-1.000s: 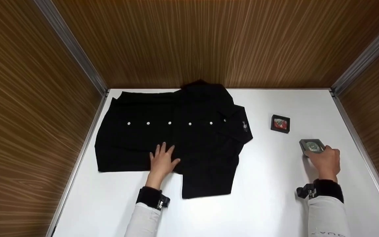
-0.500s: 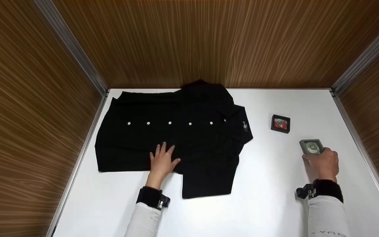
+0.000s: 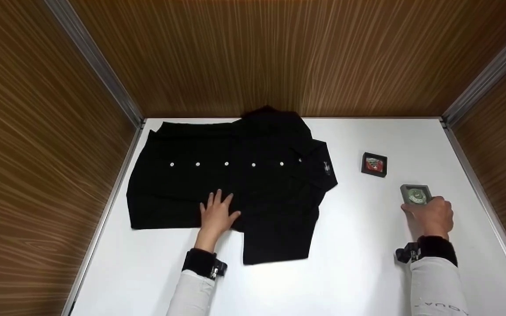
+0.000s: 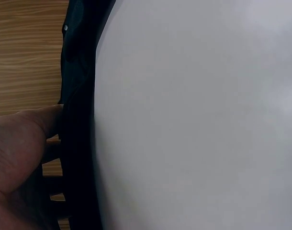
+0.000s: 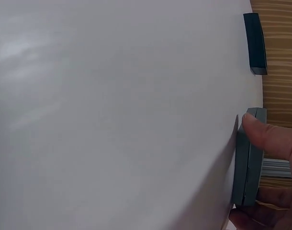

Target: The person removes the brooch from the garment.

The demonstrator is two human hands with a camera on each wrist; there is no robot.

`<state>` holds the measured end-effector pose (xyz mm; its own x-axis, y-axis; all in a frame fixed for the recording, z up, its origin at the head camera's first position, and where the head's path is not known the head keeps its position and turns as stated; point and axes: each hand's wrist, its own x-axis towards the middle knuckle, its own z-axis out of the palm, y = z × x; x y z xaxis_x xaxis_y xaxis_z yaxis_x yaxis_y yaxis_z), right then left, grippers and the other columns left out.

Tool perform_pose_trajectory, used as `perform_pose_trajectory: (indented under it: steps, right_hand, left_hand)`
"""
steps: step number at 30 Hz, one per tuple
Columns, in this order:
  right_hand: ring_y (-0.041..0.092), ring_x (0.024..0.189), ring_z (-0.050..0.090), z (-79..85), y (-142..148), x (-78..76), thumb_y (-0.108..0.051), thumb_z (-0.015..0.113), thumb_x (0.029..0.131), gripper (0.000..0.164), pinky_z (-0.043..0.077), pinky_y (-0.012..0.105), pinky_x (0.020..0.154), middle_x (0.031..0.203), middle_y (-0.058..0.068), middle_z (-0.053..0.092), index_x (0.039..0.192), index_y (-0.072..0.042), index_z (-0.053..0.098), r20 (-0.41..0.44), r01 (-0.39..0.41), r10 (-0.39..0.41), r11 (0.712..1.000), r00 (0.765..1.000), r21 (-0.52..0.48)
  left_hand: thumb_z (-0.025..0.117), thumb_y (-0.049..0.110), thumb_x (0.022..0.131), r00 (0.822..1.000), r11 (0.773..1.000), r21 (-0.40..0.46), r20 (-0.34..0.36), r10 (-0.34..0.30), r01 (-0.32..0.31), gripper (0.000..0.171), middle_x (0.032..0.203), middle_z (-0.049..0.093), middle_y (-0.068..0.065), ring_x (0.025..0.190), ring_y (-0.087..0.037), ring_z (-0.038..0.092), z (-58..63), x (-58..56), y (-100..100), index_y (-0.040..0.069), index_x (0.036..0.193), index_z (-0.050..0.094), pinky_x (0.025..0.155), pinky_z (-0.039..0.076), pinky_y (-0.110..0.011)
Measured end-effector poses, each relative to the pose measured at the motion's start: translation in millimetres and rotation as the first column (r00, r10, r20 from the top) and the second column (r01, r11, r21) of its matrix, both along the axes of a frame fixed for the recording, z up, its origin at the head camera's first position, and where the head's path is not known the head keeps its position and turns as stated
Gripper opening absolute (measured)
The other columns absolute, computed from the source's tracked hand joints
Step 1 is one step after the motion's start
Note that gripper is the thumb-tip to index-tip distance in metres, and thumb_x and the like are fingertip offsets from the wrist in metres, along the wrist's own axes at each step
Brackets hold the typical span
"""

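Note:
A black short-sleeved shirt [image 3: 270,206] with white buttons lies spread on the white tabletop, its collar pointing right. My left hand [image 3: 215,217] rests on the shirt's near side, palm down with fingers spread. In the left wrist view the thumb and fingers of that hand [image 4: 16,153] reach onto the dark cloth [image 4: 79,143]. Over on the right, my right hand [image 3: 433,215] grips a small grey-green square box frame [image 3: 416,188] by its near part. A round pale green piece shows inside it. The right wrist view has the thumb on one edge of the frame [image 5: 247,167] and fingers at the opposite edge.
A second small box frame [image 3: 374,165], black with a red and white picture, lies between the collar and the grey-green one. Brown wood-grain panels [image 3: 253,57] wall in the white table [image 3: 345,272] at the back and both sides.
The grey-green box frame has turned slightly in my right hand, which has shifted a little. My left hand and the shirt have stayed where they were.

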<state>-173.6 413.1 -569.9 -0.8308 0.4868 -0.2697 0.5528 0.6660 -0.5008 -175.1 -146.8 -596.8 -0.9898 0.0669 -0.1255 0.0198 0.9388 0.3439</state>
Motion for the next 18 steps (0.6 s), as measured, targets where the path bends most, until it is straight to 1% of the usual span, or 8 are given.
perform_pose_trajectory:
  steps: [7,12,18]
  right_hand:
    - [0.053,0.106,0.049,-2.6,0.3,-0.1,-0.042,0.076,0.080,0.087,0.044,0.055,0.073,0.115,0.037,0.048,0.127,0.022,0.041,-0.019,0.010,-0.010,1.000,1.000,-0.003]
    - [0.055,0.109,0.046,-2.5,0.6,-1.4,-0.043,0.075,0.081,0.090,0.043,0.059,0.078,0.118,0.039,0.045,0.128,0.024,0.038,-0.006,0.001,-0.001,1.000,1.000,-0.010]
    - [0.057,0.112,0.042,-2.2,-0.6,-3.5,-0.046,0.073,0.082,0.096,0.041,0.064,0.084,0.120,0.041,0.042,0.130,0.025,0.031,0.011,-0.011,0.011,1.000,1.000,0.012]
  left_hand:
    - [0.067,0.043,0.091,1.000,1.000,0.001,-0.022,-0.006,0.006,0.063,0.154,0.031,-0.021,0.143,-0.042,0.023,-0.6,0.7,1.1,0.015,0.144,0.050,0.108,0.020,-0.069]
    - [0.068,0.044,0.091,1.000,1.000,-0.004,-0.022,-0.001,0.001,0.063,0.154,0.032,-0.021,0.142,-0.042,0.024,-0.2,0.2,1.0,0.015,0.144,0.051,0.108,0.020,-0.069]
    - [0.068,0.044,0.090,1.000,1.000,-0.008,-0.016,-0.002,0.001,0.063,0.154,0.033,-0.021,0.142,-0.042,0.025,0.0,0.0,0.4,0.016,0.144,0.051,0.108,0.020,-0.069]
